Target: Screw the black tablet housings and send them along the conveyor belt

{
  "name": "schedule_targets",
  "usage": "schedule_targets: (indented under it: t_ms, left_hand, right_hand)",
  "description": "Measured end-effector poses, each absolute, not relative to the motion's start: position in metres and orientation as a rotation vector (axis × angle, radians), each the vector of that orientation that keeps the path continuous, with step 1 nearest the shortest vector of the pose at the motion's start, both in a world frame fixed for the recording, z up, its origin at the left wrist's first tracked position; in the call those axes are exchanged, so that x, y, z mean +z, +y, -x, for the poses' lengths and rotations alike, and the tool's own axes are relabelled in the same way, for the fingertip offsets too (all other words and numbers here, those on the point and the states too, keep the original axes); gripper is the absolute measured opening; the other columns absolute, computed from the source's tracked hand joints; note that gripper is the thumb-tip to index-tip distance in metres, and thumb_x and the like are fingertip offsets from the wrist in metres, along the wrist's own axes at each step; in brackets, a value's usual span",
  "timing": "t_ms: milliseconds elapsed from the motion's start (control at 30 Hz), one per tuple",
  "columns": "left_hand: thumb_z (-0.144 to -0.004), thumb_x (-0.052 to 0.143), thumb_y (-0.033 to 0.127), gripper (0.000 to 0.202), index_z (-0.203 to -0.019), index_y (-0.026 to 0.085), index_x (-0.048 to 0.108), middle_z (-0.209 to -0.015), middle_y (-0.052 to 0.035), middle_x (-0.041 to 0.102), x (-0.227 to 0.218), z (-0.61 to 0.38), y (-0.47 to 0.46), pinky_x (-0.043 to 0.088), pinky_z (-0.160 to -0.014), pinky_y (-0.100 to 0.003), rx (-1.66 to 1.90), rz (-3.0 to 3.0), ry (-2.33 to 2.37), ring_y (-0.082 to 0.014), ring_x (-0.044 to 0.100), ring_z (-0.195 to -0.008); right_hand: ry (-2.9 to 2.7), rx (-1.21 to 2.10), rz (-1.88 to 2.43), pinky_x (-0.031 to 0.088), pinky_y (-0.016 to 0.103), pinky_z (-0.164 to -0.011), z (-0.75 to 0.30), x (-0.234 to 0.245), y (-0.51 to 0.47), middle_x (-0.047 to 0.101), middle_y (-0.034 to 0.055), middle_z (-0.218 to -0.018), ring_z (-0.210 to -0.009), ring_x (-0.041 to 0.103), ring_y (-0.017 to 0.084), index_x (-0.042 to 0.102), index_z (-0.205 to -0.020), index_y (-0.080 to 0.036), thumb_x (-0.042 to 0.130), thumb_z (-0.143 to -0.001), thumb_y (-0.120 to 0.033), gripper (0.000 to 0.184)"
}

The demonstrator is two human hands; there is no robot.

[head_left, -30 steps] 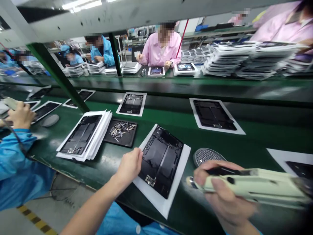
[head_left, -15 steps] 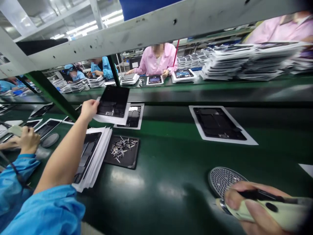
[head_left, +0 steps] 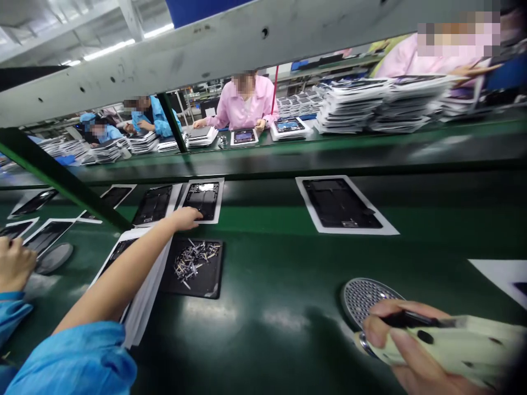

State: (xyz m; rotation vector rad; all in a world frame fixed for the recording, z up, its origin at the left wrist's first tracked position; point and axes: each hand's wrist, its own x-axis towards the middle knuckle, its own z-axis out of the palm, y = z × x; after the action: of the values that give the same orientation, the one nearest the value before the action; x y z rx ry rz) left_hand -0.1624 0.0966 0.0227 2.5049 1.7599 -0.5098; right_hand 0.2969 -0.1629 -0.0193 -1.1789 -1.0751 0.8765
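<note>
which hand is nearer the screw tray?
Left. The left hand reaches just past the screw tray, above its far edge. The right hand holds the screwdriver far off to the tray's right.

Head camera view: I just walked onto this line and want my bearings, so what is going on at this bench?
A person in a blue sleeve works at a green conveyor belt. The left hand reaches out to a black tablet back panel on a white sheet, fingertips at its near edge. The right hand grips a pale green electric screwdriver beside a round perforated metal disc. Between the hands lies a black tray of loose silver screws, next to a stack of white-sheeted panels.
</note>
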Motion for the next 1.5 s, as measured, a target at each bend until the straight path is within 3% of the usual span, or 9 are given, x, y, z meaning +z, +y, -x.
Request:
schedule_targets:
  t_ms: [333, 600, 667, 800, 867, 933, 1067, 1233, 1500]
  left_hand:
    - [-0.093, 0.046, 0.011, 0.028, -0.108, 0.012, 0.070, -0.115, -0.0178, 0.070, 0.054, 0.084, 0.057, 0.055, -0.093, -0.037, -0.630, -2.738, 1.721, -0.0291, 0.069, -0.108]
    - [-0.091, 0.053, 0.008, 0.020, -0.092, 0.020, 0.069, -0.086, -0.0105, 0.067, 0.062, -0.045, -0.143, 0.059, -0.068, -0.036, -0.243, -3.114, 0.913, -0.0222, 0.067, -0.078]
    - [-0.095, 0.053, 0.019, 0.020, -0.083, 0.022, 0.069, -0.073, -0.0101, 0.058, 0.040, -0.067, -0.192, 0.055, -0.052, -0.032, -0.053, -3.197, 0.683, -0.0191, 0.063, -0.066]
    - [-0.094, 0.056, 0.030, 0.032, -0.063, 0.026, 0.064, -0.060, -0.0062, 0.032, -0.018, -0.094, -0.252, 0.025, -0.032, -0.021, 0.295, -3.326, 0.405, -0.0130, 0.043, -0.043]
    - [-0.092, 0.060, 0.029, 0.031, -0.062, 0.027, 0.065, -0.060, -0.0070, 0.034, -0.034, -0.096, -0.262, 0.022, -0.033, -0.019, 0.298, -3.309, 0.412, -0.0119, 0.043, -0.042]
    - [-0.094, 0.059, 0.035, 0.025, -0.072, 0.028, 0.069, -0.066, -0.0093, 0.047, -0.034, -0.086, -0.259, 0.035, -0.036, -0.021, 0.223, -3.154, 0.437, -0.0124, 0.056, -0.051]
    - [-0.100, 0.050, 0.030, 0.020, -0.098, 0.028, 0.070, -0.088, -0.0081, 0.069, -0.002, -0.026, -0.213, 0.060, -0.067, -0.025, 0.039, -2.679, 0.997, -0.0150, 0.072, -0.081]
    - [-0.097, 0.048, 0.018, 0.026, -0.103, 0.019, 0.073, -0.104, -0.0105, 0.073, 0.028, 0.065, -0.125, 0.057, -0.084, -0.033, -0.313, -2.415, 1.986, -0.0235, 0.072, -0.096]
    - [-0.087, 0.052, 0.003, 0.032, -0.100, 0.018, 0.077, -0.108, -0.0120, 0.073, 0.031, 0.119, -0.080, 0.054, -0.092, -0.033, -0.650, -2.587, 1.730, -0.0246, 0.070, -0.104]
  right_hand:
    - [-1.071, 0.802, 1.025, 0.058, 0.030, -0.047, -0.287, -0.003, -0.159, 0.065, 0.0007, -0.061, -0.048, 0.063, 0.018, 0.069, -0.092, -0.024, 0.079, -0.080, -0.028, 0.016]
    - [-0.958, 0.713, 0.878, 0.056, 0.031, -0.044, -0.292, 0.004, -0.152, 0.070, 0.0022, -0.080, -0.049, 0.064, 0.015, 0.063, -0.101, -0.022, 0.074, -0.083, -0.020, 0.022]
    - [-0.969, 0.677, 0.880, 0.055, 0.030, -0.043, -0.292, 0.005, -0.151, 0.070, 0.0019, -0.081, -0.048, 0.063, 0.014, 0.062, -0.100, -0.022, 0.073, -0.083, -0.020, 0.020]
    - [-1.026, 0.648, 0.908, 0.054, 0.027, -0.042, -0.291, 0.005, -0.149, 0.068, 0.0000, -0.074, -0.047, 0.062, 0.013, 0.063, -0.097, -0.020, 0.071, -0.085, -0.020, 0.015]
    - [-1.034, 0.667, 0.909, 0.054, 0.027, -0.040, -0.291, 0.004, -0.149, 0.068, 0.0009, -0.076, -0.047, 0.062, 0.013, 0.063, -0.097, -0.020, 0.072, -0.084, -0.021, 0.016]
    - [-1.033, 0.671, 0.915, 0.055, 0.029, -0.041, -0.291, 0.004, -0.149, 0.070, 0.0023, -0.079, -0.048, 0.062, 0.014, 0.063, -0.096, -0.020, 0.074, -0.082, -0.021, 0.018]
    - [-1.043, 0.639, 0.924, 0.056, 0.029, -0.044, -0.291, 0.005, -0.147, 0.070, 0.0024, -0.079, -0.049, 0.063, 0.014, 0.064, -0.094, -0.019, 0.074, -0.080, -0.019, 0.017]
    - [-1.056, 0.628, 0.942, 0.055, 0.029, -0.044, -0.292, 0.004, -0.146, 0.071, 0.0019, -0.076, -0.048, 0.063, 0.013, 0.065, -0.093, -0.019, 0.074, -0.079, -0.017, 0.017]
    - [-1.039, 0.643, 0.983, 0.055, 0.029, -0.046, -0.294, 0.000, -0.146, 0.071, 0.0020, -0.076, -0.049, 0.063, 0.014, 0.065, -0.094, -0.019, 0.075, -0.079, -0.016, 0.018]
